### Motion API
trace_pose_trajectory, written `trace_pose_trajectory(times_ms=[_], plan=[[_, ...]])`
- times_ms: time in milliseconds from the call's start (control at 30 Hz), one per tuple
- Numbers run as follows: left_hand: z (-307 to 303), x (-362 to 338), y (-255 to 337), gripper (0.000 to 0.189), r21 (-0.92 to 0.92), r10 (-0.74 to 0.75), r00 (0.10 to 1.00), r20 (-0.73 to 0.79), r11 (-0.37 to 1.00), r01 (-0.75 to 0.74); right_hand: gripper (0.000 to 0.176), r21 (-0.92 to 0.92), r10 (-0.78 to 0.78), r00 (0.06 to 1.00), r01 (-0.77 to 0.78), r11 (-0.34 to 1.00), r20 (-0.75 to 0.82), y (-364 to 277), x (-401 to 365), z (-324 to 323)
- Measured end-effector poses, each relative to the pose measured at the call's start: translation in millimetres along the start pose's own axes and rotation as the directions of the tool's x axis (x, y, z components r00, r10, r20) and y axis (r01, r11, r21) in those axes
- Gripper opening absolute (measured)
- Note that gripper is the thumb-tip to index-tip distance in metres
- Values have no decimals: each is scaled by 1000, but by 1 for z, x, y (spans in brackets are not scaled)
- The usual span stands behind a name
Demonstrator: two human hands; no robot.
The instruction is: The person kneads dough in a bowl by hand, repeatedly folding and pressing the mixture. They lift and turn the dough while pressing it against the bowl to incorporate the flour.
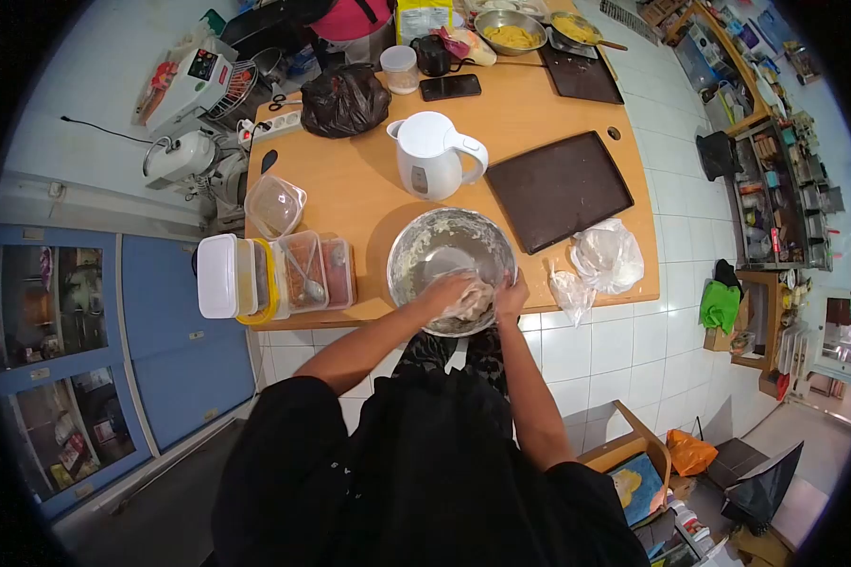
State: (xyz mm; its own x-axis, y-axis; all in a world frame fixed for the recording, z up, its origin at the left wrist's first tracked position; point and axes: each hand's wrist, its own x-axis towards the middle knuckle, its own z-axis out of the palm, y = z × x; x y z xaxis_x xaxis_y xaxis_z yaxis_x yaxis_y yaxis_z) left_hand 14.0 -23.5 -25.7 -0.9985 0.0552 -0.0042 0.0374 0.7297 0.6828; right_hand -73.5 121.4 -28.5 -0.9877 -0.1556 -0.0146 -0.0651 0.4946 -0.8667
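A metal bowl (425, 236) stands at the table's front edge, its inner wall smeared with pale dough or batter. Inside it, toward the lower right, is a lump of whitish dough (477, 300). My left hand (451, 292) reaches into the bowl with its fingers closed on the dough. At the right rim, my right hand (512, 297) has its fingers wrapped round the bowl's edge. A white electric kettle (429, 161) stands just behind the bowl, handle to the right.
Plastic containers (303, 269) stand to the left, and a dark tray (560, 189) lies to the right, with white plastic bags (607, 257) near the front edge. Behind are a black bag (345, 100), a phone (451, 87) and a jar (400, 71).
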Motion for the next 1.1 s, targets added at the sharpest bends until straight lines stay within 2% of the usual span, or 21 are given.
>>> trace_pose_trajectory(times_ms=[100, 133, 167, 200, 300, 333, 367, 467, 567, 600, 633, 667, 700, 767, 800, 833, 900, 933, 1000, 1033, 1100], plan=[[-39, -44, 1, 35, 110, 257, 965, -56, 962, -250, 22, -20, 42, 996, -40, 999, 84, 0, 9, -5], [-48, -50, -5, 34, 100, 123, 989, 83, 986, -132, 22, 10, 29, 993, -31, 999, 111, -2, 9, -4], [-56, -53, -12, 34, 107, -11, 975, 221, 994, -13, 22, 41, 15, 991, -21, 999, 135, -5, 10, -4], [-62, -51, -17, 34, 131, -144, 926, 350, 986, 104, 22, 71, -1, 987, -11, 997, 158, -7, 12, -3], [-48, -13, -22, 36, 225, -413, 885, 215, 903, 367, 24, 4, 8, 974, -10, 1000, 227, -13, 15, 3], [-9, -3, -35, 35, 81, -322, 947, 15, 944, 320, 26, 31, 14, 975, -21, 999, 222, -16, 15, 3], [27, 6, -46, 34, -51, -240, 951, -197, 971, 234, 27, 58, 20, 976, -33, 998, 216, -18, 15, 4], [17, 36, 1, 31, -1, -451, 871, -197, 888, 460, 29, 160, 53, 986, -79, 984, 159, -13, 13, 3], [20, 45, -18, 27, 83, -519, 853, 56, 854, 514, 32, 194, 83, 996, -86, 977, 27, -22, -29, -2], [24, 45, -21, 27, 69, -529, 848, 26, 848, 526, 33, 194, 85, 996, -77, 978, -29, -27, -47, -5], [25, 46, -23, 27, 56, -538, 843, -5, 842, 537, 38, 131, 230, 973, -229, 965, 3, -26, -61, -3], [28, 45, -23, 27, 44, -547, 836, -32, 835, 548, 35, 180, 189, 979, -173, 968, -74, -25, -65, 3], [34, 43, -21, 27, 92, -500, 865, 36, 864, 495, 32, 222, 153, 976, -117, 968, -152, -23, -66, 7], [28, 39, -1, 28, 175, -402, 898, 176, 911, 373, 28, 106, 90, 995, -84, 991, -52, -14, -40, 5], [17, 26, 15, 29, 63, -367, 927, 83, 930, 362, 26, 51, 60, 998, -60, 997, -1, -10, -26, 3], [18, 10, 14, 29, 57, -225, 974, 3, 973, 225, 25, 52, 44, 998, -46, 998, 41, -11, -14, -2], [22, -19, 2, 30, 73, 70, 986, -152, 996, -59, 25, 53, 15, 992, -22, 998, 128, -15, 2, -12], [10, -28, 4, 31, 91, 115, 989, -97, 990, -106, 24, 5, -38, 992, 38, 999, 121, -13, 6, -11], [-20, -48, 15, 32, 114, 190, 982, 14, 975, -191, 24, 19, -48, 982, 46, 999, 182, -20, 11, -17], [-24, -57, 8, 32, 8, 63, 996, 58, 998, -64, 24, 30, -55, 975, 50, 998, 216, -24, 13, -17], [-30, -60, -9, 32, -183, -167, 969, 180, 963, 200, 25, 41, -54, 969, 45, 998, 242, -22, 18, -10]])
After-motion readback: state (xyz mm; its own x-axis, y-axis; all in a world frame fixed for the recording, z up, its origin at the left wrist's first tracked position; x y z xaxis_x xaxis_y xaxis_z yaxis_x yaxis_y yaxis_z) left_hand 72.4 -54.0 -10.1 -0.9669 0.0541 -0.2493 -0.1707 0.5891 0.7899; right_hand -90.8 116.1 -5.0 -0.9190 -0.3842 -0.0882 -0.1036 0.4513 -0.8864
